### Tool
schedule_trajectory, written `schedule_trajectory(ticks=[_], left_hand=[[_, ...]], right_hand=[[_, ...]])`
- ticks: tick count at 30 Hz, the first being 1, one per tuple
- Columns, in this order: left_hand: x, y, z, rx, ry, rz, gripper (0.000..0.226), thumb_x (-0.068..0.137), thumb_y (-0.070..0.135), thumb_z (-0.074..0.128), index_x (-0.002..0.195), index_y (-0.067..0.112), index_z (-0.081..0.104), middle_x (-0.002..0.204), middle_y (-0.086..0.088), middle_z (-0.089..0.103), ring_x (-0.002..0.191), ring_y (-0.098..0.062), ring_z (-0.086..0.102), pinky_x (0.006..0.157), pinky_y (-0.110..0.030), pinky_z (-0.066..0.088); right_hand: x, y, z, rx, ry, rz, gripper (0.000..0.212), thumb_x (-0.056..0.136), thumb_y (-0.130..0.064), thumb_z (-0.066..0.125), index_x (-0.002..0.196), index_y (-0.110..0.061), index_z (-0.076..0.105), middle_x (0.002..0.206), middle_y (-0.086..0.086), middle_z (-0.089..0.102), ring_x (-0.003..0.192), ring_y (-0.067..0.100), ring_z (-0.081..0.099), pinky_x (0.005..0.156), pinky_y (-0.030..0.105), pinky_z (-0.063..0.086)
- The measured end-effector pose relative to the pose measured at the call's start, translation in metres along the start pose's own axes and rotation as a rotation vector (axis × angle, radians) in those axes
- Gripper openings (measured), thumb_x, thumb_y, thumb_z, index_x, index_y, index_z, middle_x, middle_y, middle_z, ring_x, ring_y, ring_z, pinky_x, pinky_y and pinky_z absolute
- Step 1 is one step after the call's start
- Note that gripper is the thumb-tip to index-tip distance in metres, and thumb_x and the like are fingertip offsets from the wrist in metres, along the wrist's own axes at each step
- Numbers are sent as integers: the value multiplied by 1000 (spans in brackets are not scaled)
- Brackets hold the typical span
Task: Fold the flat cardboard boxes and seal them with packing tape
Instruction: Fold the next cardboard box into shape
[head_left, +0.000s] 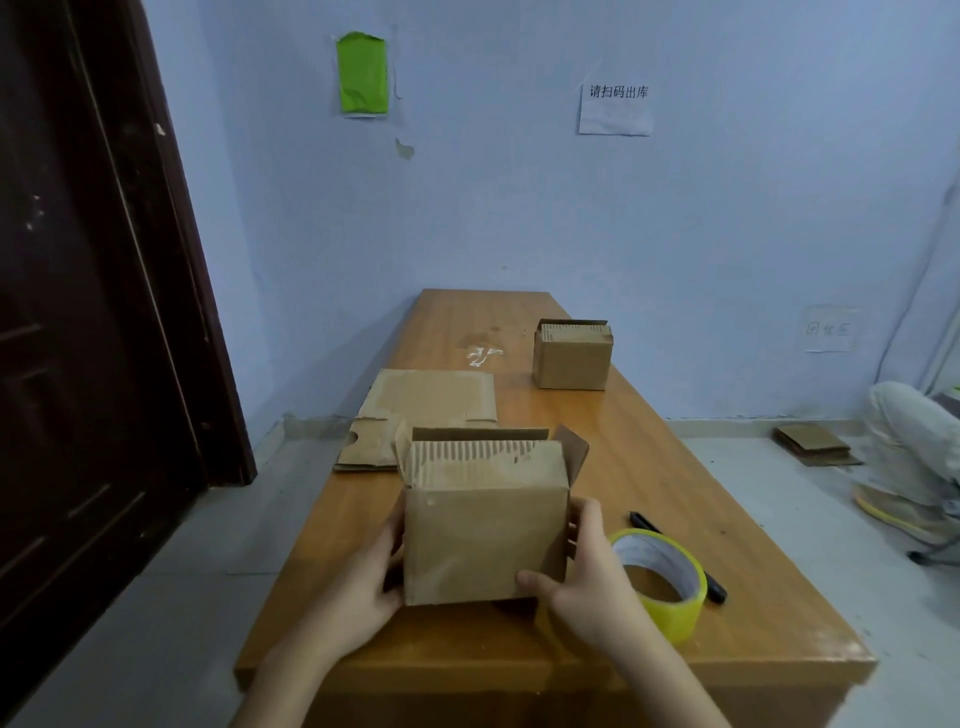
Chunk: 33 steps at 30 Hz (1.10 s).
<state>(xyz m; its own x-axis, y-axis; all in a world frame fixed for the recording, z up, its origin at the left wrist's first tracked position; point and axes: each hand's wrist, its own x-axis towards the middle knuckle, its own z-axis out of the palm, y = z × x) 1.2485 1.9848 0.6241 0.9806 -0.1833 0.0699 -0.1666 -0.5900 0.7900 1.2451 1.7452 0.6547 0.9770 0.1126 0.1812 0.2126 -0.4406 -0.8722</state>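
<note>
I hold the folded box (483, 525) upright near the table's (675, 467) front edge: left hand (363, 577) and right hand (582, 571) grip its sides. Top flaps stand unsealed. Next, I judge, close them and reach the tape roll (670, 587) just beside.

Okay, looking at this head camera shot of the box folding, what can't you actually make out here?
- Underside of the held brown cardboard box: faces away, so whether it is taped cannot be told.
- Left hand fingers: hidden behind the box.
- Black marker pen: its middle is hidden by the yellow packing tape roll.
- Faint sign low on the right wall: too blurred to read.
- Person at the right edge: cut off by the frame.
</note>
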Motion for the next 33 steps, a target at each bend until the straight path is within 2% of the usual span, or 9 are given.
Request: schedule_trajectory(ticks=[6,11,15,17,21,24,27,30,33], left_hand=[[-4,3,-5,-28,-84,-91,97,81,15,70,145,39,1,141,21,24,134,-3,27,109,-21,27],[-5,10,-7,-175,-124,-118,131,42,64,82,146,29,10,142,15,28,134,-8,31,112,-29,31],[8,18,4,-310,76,-137,128,38,61,85,141,27,16,128,12,43,124,-12,44,95,-18,39],[12,18,6,-309,67,-105,132,29,70,83,139,27,22,127,11,48,120,-11,48,88,-11,40],[15,19,0,-280,27,-99,128,29,71,82,138,22,35,125,7,54,116,-9,52,80,-7,45],[15,19,0,-285,19,-106,125,30,67,84,136,21,37,124,6,55,114,-9,53,78,-7,47],[12,25,-1,-288,5,-126,123,33,63,85,137,19,36,122,8,54,110,-7,52,76,-7,47],[5,40,-4,-226,20,-171,112,50,55,81,140,23,24,132,6,46,113,-7,45,89,-16,43],[-7,56,-11,-204,104,-103,121,48,83,62,145,39,6,144,14,30,127,-9,35,104,-33,34]], right_hand=[[-2,1,4,-216,39,8,64,71,-23,83,103,-29,28,109,-14,46,106,8,48,87,23,43],[-4,4,8,-284,36,-19,81,73,-24,81,119,-35,16,124,-11,42,116,9,45,98,22,41],[-6,12,4,-379,-117,5,68,81,-31,70,130,-19,24,126,-4,42,115,11,47,95,22,44],[-7,15,0,-334,-119,7,59,83,-34,68,125,-18,30,123,-3,41,115,12,46,96,24,44],[-4,-3,-11,-189,197,-146,60,86,-33,66,135,-21,33,127,-13,40,118,0,39,98,17,36],[3,-34,-22,-197,469,-369,39,89,-24,63,126,-20,53,121,-17,50,116,-2,44,97,21,39],[13,-53,-25,-377,380,-393,13,92,-23,57,98,-21,68,92,-22,56,100,3,51,84,25,47],[17,-53,-21,-550,275,-383,17,93,-28,54,99,-23,69,92,-17,60,101,5,46,77,21,46],[14,-47,-19,-494,330,-399,13,93,-26,56,94,-21,68,89,-18,58,96,2,43,67,8,35]])
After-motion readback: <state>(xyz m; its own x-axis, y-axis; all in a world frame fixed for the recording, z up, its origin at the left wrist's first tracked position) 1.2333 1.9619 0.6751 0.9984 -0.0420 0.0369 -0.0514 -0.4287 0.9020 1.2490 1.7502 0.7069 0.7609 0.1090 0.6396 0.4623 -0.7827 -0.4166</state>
